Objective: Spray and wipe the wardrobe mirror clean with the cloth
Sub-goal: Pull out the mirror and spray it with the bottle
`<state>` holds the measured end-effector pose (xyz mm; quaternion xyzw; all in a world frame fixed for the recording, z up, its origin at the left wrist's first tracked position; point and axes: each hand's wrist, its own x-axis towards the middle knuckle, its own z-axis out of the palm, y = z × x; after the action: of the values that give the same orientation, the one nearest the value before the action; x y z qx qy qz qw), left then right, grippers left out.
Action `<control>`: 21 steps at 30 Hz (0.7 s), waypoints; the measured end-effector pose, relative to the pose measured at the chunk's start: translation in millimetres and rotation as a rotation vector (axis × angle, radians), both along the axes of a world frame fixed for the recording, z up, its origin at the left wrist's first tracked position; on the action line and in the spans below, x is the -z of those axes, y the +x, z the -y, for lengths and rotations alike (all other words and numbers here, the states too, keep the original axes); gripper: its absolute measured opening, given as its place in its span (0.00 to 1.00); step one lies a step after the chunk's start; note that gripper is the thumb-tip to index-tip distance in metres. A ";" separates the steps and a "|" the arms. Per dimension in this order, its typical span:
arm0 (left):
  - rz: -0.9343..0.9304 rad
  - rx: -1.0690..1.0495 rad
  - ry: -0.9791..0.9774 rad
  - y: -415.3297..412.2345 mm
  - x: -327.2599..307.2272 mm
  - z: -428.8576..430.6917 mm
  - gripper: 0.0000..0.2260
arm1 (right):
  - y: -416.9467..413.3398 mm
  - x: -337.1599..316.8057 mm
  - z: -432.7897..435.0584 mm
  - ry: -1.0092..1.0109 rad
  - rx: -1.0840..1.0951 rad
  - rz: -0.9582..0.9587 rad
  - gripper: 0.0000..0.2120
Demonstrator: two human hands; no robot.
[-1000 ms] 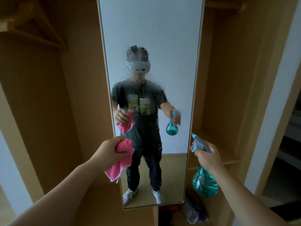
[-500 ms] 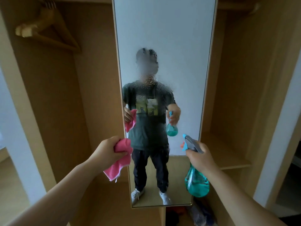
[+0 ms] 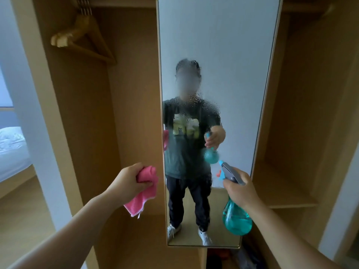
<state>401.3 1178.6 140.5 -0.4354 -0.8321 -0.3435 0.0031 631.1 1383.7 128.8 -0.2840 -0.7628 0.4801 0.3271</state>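
While the cloth (image 3: 143, 188) hangs left of the mirror (image 3: 217, 55) edge.

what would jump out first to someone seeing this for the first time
The tall mirror in the middle of the wardrobe, with spray droplets misting its centre. Then the colours low down: a pink cloth bunched in the left hand, and a teal spray bottle gripped by the right hand.

text: none legible | shirt print (image 3: 186, 126): perhaps picture, blurred

Open air before mirror (image 3: 217, 45), unobstructed.
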 end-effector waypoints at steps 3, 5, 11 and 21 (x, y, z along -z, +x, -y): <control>-0.011 -0.005 0.019 -1.0 -0.8 8.1 0.13 | -8.6 -0.7 5.8 -0.001 -0.027 0.006 0.11; -0.010 -0.009 0.026 -2.5 0.1 13.7 0.14 | -15.0 -0.3 10.1 -0.010 -0.039 0.004 0.12; -0.006 -0.049 0.022 -7.0 4.4 28.3 0.15 | -29.9 2.5 18.6 0.001 -0.039 -0.001 0.09; 0.009 -0.056 0.015 -8.5 14.7 32.1 0.14 | -28.7 25.1 14.4 -0.021 -0.093 0.062 0.11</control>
<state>392.8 1146.5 125.8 -0.4106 -0.8413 -0.3513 0.0122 602.4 1369.3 103.8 -0.2666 -0.7797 0.4938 0.2777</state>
